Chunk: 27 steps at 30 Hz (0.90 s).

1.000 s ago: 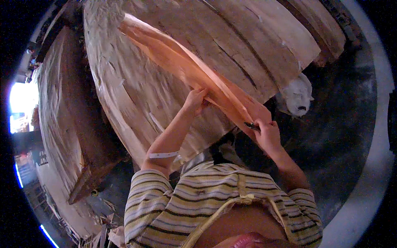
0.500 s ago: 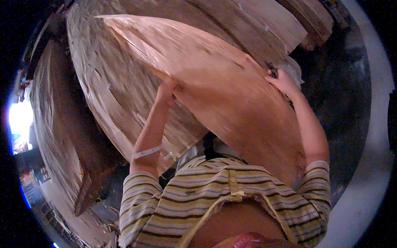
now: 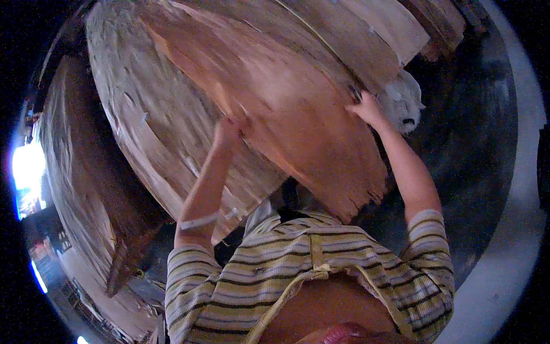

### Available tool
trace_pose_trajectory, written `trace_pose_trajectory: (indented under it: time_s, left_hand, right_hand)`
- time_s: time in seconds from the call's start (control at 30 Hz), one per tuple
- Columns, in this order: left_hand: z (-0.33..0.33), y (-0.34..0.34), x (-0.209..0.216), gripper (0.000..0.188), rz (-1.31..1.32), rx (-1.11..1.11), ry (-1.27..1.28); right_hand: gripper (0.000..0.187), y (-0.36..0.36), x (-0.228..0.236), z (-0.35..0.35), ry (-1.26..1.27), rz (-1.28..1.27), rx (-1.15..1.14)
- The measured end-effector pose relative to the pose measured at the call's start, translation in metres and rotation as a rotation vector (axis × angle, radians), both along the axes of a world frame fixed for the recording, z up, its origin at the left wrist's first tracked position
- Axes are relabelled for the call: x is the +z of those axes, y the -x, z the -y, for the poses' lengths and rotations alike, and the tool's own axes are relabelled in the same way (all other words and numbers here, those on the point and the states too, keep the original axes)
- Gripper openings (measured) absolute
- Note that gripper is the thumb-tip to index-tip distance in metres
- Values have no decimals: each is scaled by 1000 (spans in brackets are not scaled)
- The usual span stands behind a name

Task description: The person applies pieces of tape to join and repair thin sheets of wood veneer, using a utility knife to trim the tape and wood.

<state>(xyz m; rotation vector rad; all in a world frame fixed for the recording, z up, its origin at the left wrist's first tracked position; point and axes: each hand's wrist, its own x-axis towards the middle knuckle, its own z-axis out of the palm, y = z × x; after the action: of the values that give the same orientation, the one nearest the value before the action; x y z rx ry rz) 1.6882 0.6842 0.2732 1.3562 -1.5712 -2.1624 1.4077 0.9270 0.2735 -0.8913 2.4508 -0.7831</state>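
A long reddish-brown sheet of wood veneer (image 3: 286, 109) lies slantwise in front of me, its ragged near end close to my waist. My left hand (image 3: 232, 128) is closed on its left edge, fingers partly hidden. At the right edge, my right hand (image 3: 365, 109) grips the sheet between thumb and fingers. Just beyond that hand is a small dark thing I cannot make out. Under and left of the sheet spreads a pile of paler veneer (image 3: 129, 97).
Another veneer stack (image 3: 66, 137) stands farther left, with a dark gap between. More veneer sheets (image 3: 366, 28) lie at the far side. A whitish crumpled bundle (image 3: 401, 103) sits right of my right hand. Dark floor (image 3: 464, 155) runs along the right, beside a pale strip.
The sheet has dropped flatter and shifted away from my body, so its ragged near end now shows. My right hand has moved left with its edge; my left hand has barely moved.
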Motion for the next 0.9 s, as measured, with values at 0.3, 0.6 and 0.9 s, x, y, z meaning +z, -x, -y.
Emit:
trace_pose_trajectory:
  time_s: [0.3,0.6,0.9]
  left_hand:
    - [7,-5,-39,11,-256,202,-40]
    - [21,3,-44,11,-261,233,-56]
    - [0,30,-48,16,-219,247,50]
  right_hand:
    - [32,-3,22,25,-94,210,-90]
    - [25,5,54,66,375,104,107]
    - [32,14,4,78,43,-479,-112]
